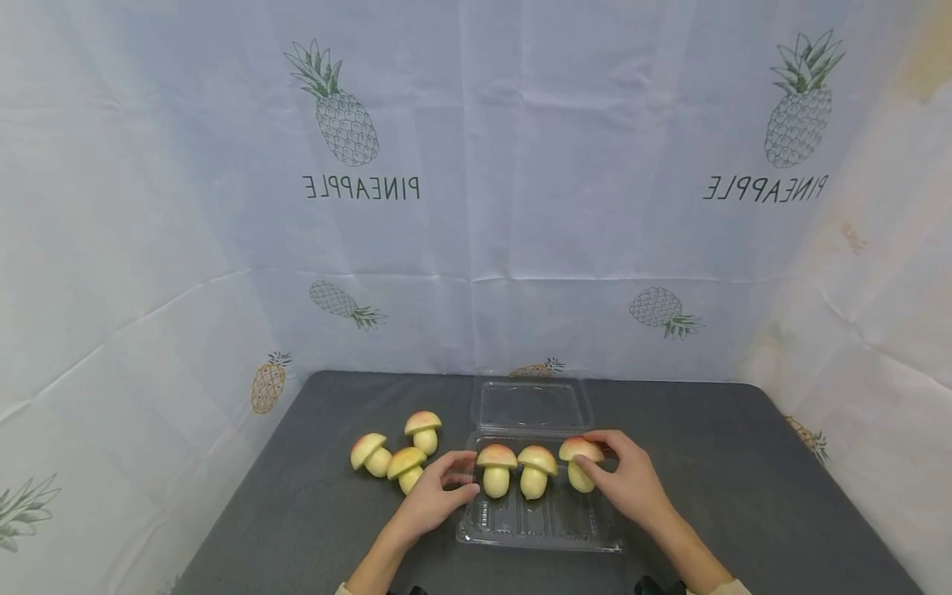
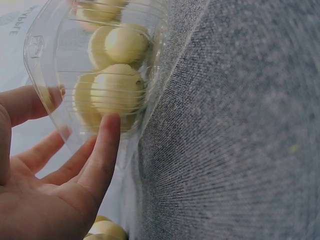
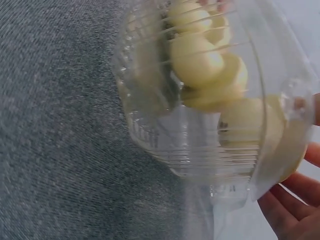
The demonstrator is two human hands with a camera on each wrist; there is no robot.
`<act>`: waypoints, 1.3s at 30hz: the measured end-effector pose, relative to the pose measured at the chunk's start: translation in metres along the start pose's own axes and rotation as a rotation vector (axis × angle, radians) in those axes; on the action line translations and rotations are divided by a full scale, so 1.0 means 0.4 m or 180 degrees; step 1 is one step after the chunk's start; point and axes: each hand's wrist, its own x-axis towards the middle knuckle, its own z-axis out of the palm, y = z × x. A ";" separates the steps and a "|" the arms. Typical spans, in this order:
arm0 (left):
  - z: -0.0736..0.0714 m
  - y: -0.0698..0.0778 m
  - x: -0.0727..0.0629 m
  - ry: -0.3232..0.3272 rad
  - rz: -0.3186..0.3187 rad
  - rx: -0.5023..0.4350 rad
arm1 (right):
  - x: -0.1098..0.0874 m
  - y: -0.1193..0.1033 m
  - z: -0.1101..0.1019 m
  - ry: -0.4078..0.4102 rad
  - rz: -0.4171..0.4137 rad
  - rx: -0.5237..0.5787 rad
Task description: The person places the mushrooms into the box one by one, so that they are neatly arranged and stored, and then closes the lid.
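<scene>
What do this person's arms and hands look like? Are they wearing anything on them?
The left hand and right hand are ordinary human hands, with no gloves visible. The forearms show bare, with just the edges of pale cream sleeves at the bottom of the head view. Small black items show beside the arms; too little is visible to identify them.

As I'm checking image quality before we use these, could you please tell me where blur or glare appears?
Head: the mushrooms look fairly crisp under soft light; left wrist: the grey tabletop softens toward the right edge; right wrist: the clear container looks smeared, with whitish glints along its ridged wall.
</scene>
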 end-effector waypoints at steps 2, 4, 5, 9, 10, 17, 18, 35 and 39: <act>0.001 0.000 0.000 0.0006 0.0009 -0.0003 | -0.001 0.000 0.005 -0.0018 0.0004 -0.0068; 0.001 0.000 0.000 0.0009 0.0018 0.0002 | -0.001 0.000 0.009 -0.0058 0.0006 -0.0146; 0.002 0.001 0.000 0.0007 0.0021 0.0002 | -0.002 0.000 0.011 -0.0078 0.0013 -0.0178; 0.002 0.002 0.000 0.0009 0.0021 0.0028 | -0.002 0.003 0.021 -0.0151 0.0038 -0.0292; 0.002 0.002 0.000 0.0008 0.0019 0.0043 | -0.002 0.004 0.023 -0.0159 0.0033 -0.0325; 0.001 0.002 -0.001 0.0002 0.0022 0.0057 | -0.004 0.006 0.038 -0.0144 -0.0178 -0.0687; 0.001 0.002 0.000 0.0000 0.0023 0.0061 | -0.005 0.005 0.039 -0.0117 -0.0221 -0.0739; 0.002 0.005 -0.001 -0.0003 0.0052 -0.0022 | -0.007 -0.001 0.028 -0.0090 -0.0220 -0.0733; 0.003 0.006 -0.003 -0.0011 0.0043 -0.0037 | -0.007 0.000 0.011 0.0002 -0.0228 -0.0639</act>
